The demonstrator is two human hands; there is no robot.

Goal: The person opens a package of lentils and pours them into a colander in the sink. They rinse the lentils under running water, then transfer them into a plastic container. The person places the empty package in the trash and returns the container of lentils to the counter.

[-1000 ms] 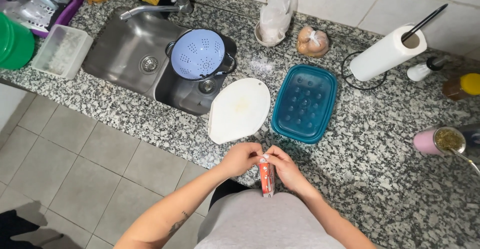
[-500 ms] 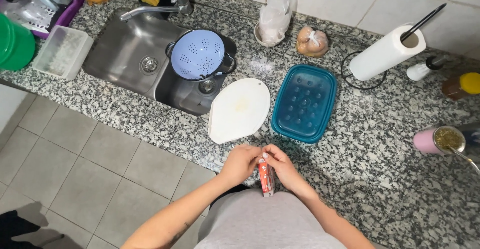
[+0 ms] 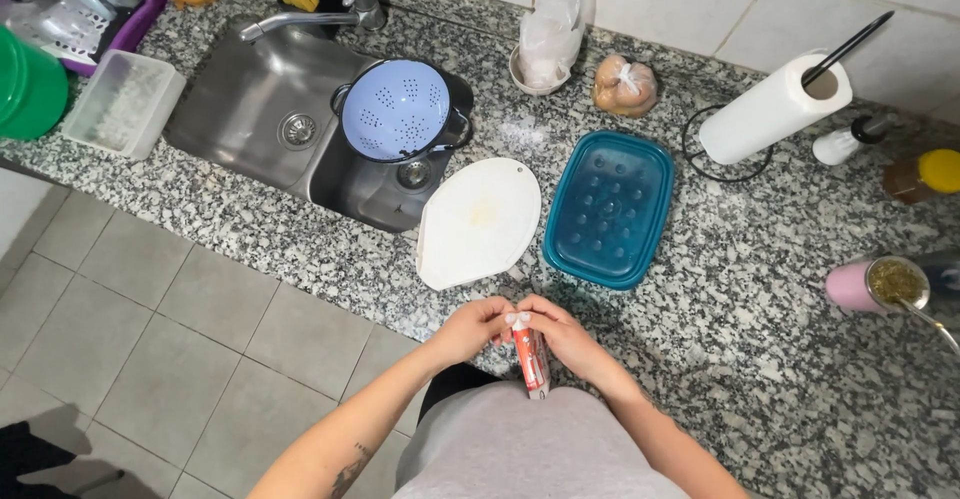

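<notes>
Both of my hands meet at the counter's front edge, close to my body. My left hand (image 3: 472, 325) and my right hand (image 3: 562, 334) pinch the top end of a small orange and white packet (image 3: 530, 359), which hangs upright between them. Just beyond my hands a white oval cutting board (image 3: 478, 221) lies on the speckled granite counter (image 3: 760, 289). Beside it on the right sits a blue lidded plastic container (image 3: 610, 206).
A steel sink (image 3: 260, 109) holds a light blue colander (image 3: 397, 111). A paper towel roll (image 3: 775, 109) on its stand, a bagged item (image 3: 625, 86), a bowl with a plastic bag (image 3: 548, 44), a pink cup with a straw (image 3: 880, 284), a clear tub (image 3: 122, 104) and a green bucket (image 3: 25, 89) stand around.
My hands have stayed at the counter's edge, with the packet shifting only slightly between my fingers.
</notes>
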